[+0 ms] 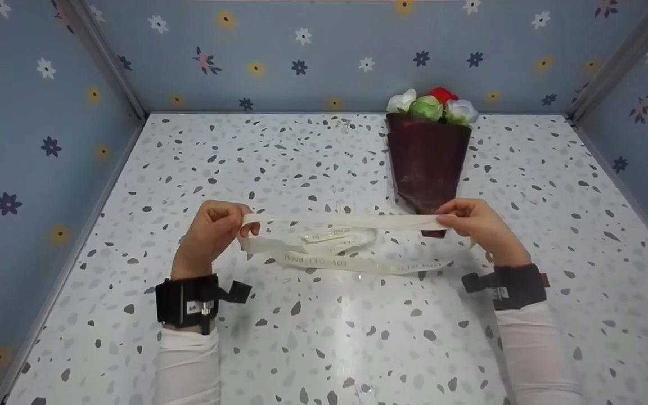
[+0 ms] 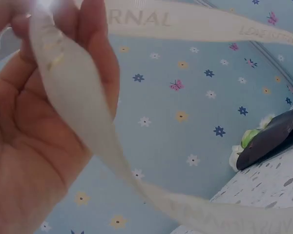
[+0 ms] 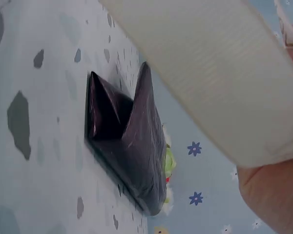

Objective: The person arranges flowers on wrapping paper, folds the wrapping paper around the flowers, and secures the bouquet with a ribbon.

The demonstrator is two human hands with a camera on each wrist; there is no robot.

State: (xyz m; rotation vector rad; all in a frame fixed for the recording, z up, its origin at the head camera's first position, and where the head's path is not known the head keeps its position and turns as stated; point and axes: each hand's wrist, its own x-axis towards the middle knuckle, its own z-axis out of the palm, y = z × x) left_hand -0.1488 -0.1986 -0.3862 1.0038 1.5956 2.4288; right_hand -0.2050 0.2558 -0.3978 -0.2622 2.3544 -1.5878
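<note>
A cream ribbon (image 1: pixel 341 221) printed with lettering stretches nearly level between the two hands in the head view. My left hand (image 1: pixel 217 225) pinches it at one end of the span, and a length hangs down from those fingers, as the left wrist view shows with the ribbon (image 2: pixel 78 78) crossing the palm. At the other end my right hand (image 1: pixel 476 222) pinches it between thumb and finger. The rest of the ribbon lies in loops below the span. Behind the right hand lies a bouquet (image 1: pixel 428 163) in dark maroon wrapping, its narrow end partly covered by the ribbon.
White, green and red flowers (image 1: pixel 428 107) show at the bouquet's top, near the back wall (image 1: pixel 335 50). The speckled table (image 1: pixel 234 163) is bounded by flower-patterned panels at the back and both sides. Each wrist wears a black camera band (image 1: pixel 189 302).
</note>
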